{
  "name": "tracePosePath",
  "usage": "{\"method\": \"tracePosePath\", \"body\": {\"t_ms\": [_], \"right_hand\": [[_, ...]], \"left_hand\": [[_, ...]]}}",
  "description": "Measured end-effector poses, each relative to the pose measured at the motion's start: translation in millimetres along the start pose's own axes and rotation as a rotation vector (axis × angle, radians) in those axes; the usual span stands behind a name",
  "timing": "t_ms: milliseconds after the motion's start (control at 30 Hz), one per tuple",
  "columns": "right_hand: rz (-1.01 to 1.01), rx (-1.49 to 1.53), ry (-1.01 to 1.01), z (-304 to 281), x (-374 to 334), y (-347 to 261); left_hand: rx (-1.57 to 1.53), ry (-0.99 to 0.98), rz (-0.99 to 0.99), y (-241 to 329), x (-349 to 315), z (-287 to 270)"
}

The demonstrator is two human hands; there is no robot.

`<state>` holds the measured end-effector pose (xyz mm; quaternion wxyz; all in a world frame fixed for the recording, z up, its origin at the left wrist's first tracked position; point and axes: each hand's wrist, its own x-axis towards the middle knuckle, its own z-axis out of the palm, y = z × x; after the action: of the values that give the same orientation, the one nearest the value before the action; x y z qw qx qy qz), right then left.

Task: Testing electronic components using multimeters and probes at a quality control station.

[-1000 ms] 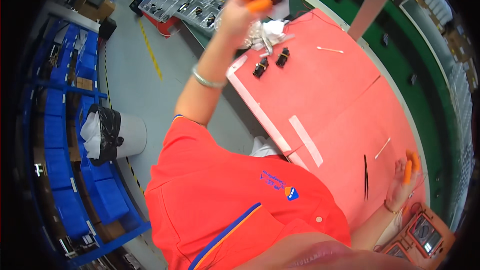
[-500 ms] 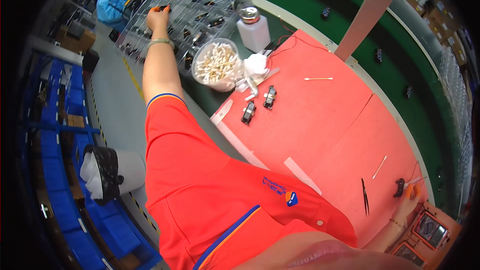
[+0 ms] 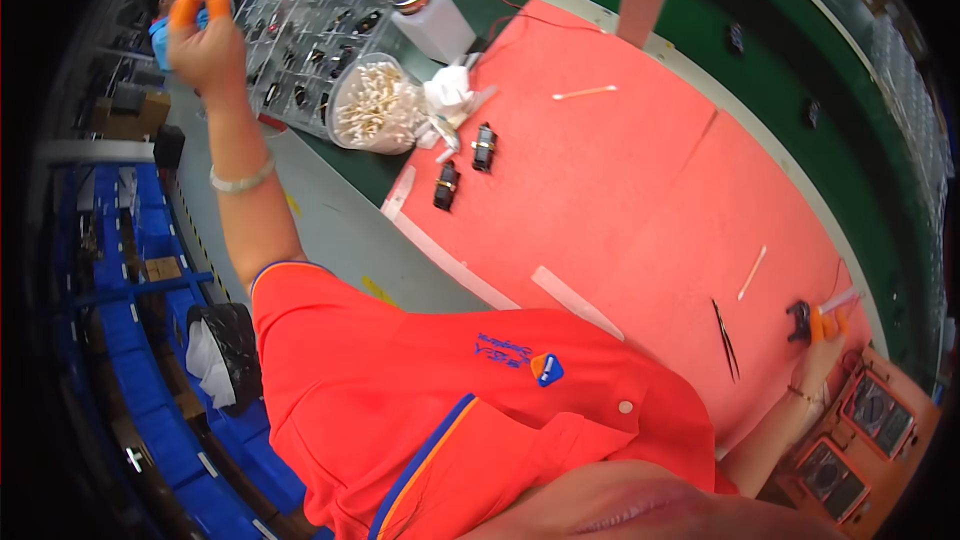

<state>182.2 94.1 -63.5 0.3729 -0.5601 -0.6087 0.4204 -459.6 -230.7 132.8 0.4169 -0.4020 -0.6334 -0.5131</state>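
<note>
My left hand [image 3: 208, 52], with orange finger cots, is raised at the upper left beside a clear compartment tray [image 3: 262, 65]. Its fingers are pinched together; a blurred dark shape shows at their tips, too unclear to name. At the lower right, my right hand [image 3: 824, 340] also wears orange finger cots and is closed on a small black part [image 3: 798, 322]. A pale strip and a thin wire show beside its fingers. Black tweezers [image 3: 726, 342] and a cotton swab [image 3: 753, 273] lie nearby. Two small black modules [image 3: 484, 148] rest on the red mat [image 3: 600, 190].
A tub of cotton swabs [image 3: 375, 115], white tissue [image 3: 449, 90] and a metal-topped white bottle [image 3: 436, 28] stand behind the modules. Another swab [image 3: 585, 93] lies farther back. Two multimeters [image 3: 880, 416] sit at lower right. A green conveyor [image 3: 760, 60] carries black parts. Blue bins [image 3: 135, 340] line the left.
My left hand has come up and left, away from over the tray. My right hand stays by the black part at the mat's right end. The whole view has shifted somewhat.
</note>
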Motion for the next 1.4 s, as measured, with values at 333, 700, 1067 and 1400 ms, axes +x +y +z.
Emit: {"method": "tracePosePath", "body": {"t_ms": [333,700,1067,1400], "right_hand": [[0.066,0.974,-0.223,12,24,-35],[-0.036,1.110,-0.051,53,105,-70],[-0.349,0.854,0.017,73,129,-71],[-0.228,0.602,-0.159,86,118,-65]], "left_hand": [[-0.680,-0.933,0.309,269,-110,205],[-0.056,-1.084,0.343,323,-246,413],[-0.899,-1.313,-0.607,374,-248,383],[-0.837,-1.342,-0.424,370,-250,370]]}}
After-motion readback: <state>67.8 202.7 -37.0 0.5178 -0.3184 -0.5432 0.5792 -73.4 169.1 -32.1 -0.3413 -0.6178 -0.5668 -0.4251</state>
